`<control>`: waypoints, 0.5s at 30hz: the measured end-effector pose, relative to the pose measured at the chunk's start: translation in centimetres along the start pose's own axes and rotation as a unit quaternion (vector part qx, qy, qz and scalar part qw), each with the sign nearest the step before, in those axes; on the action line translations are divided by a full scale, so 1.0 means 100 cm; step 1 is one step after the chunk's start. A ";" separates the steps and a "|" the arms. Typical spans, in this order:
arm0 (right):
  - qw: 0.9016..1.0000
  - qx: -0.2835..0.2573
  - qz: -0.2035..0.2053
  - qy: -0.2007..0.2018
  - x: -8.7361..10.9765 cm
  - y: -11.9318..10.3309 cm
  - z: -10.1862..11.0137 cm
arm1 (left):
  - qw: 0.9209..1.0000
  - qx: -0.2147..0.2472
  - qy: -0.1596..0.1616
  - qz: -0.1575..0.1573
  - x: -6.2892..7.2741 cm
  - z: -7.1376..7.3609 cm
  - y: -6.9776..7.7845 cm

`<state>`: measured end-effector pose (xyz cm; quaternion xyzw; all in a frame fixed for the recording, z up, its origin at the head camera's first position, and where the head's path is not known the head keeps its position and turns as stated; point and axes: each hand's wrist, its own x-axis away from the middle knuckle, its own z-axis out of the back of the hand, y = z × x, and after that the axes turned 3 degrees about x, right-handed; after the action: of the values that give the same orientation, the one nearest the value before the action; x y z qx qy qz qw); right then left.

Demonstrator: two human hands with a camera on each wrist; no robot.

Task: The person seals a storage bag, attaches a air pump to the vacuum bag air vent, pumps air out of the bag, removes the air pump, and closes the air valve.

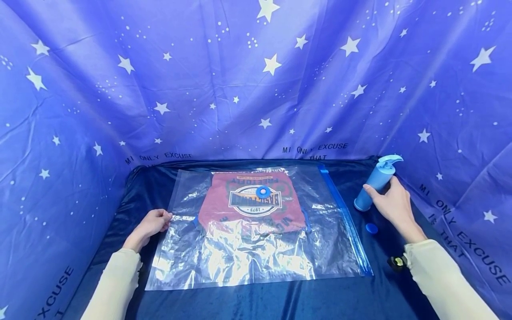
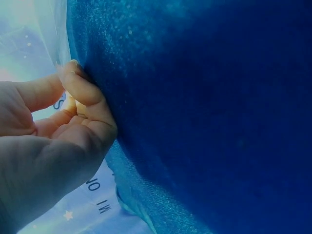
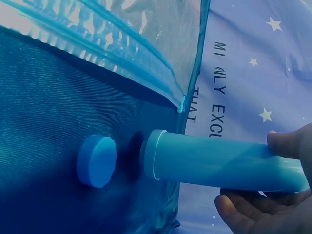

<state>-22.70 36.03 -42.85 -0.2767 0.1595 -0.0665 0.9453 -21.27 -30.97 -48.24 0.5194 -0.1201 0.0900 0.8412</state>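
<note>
A clear vacuum storage bag [image 1: 256, 258] lies flat with a folded red printed T-shirt [image 1: 252, 222] inside. On its upper face, over the shirt, sits a round blue valve [image 1: 263, 192]. My left hand [image 1: 154, 223] pinches the bag's left edge between thumb and forefinger; in the left wrist view, the fingers [image 2: 83, 90] meet at the plastic. With my right hand [image 1: 390, 202] I grip a light blue hand pump [image 1: 378, 182] by its body, handle up. A round blue cap [image 3: 97, 161] lies near the pump's base, apart from it. The palm side is partly hidden.
A blue zip strip [image 1: 346, 218] runs along the bag's right side. Dark blue cloth [image 1: 216, 302] covers the table. Purple star-printed curtains [image 1: 224, 80] close in the back and both sides. A small dark and yellow object [image 1: 397, 262] is at the right cuff.
</note>
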 end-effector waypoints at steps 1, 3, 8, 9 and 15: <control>1.000 0.000 0.002 0.001 0.000 -0.001 0.000 | 1.000 0.000 0.000 -0.001 0.000 0.000 0.000; 1.000 -0.002 0.004 0.003 -0.001 -0.002 0.002 | 1.000 0.001 0.001 -0.001 0.001 0.000 0.000; 1.000 -0.006 0.009 0.005 -0.003 -0.008 0.005 | 1.000 -0.001 0.000 -0.003 0.000 0.000 0.000; 1.000 -0.006 0.009 0.005 -0.003 -0.009 0.005 | 1.000 -0.002 0.000 -0.002 0.000 0.000 -0.001; 1.000 -0.003 0.015 0.004 -0.005 -0.015 0.002 | 1.000 0.001 0.000 -0.003 0.001 -0.001 0.000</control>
<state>-23.10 35.01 -41.73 -0.2769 0.1672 -0.0528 0.9448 -21.18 -30.91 -48.25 0.5205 -0.1186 0.0871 0.8411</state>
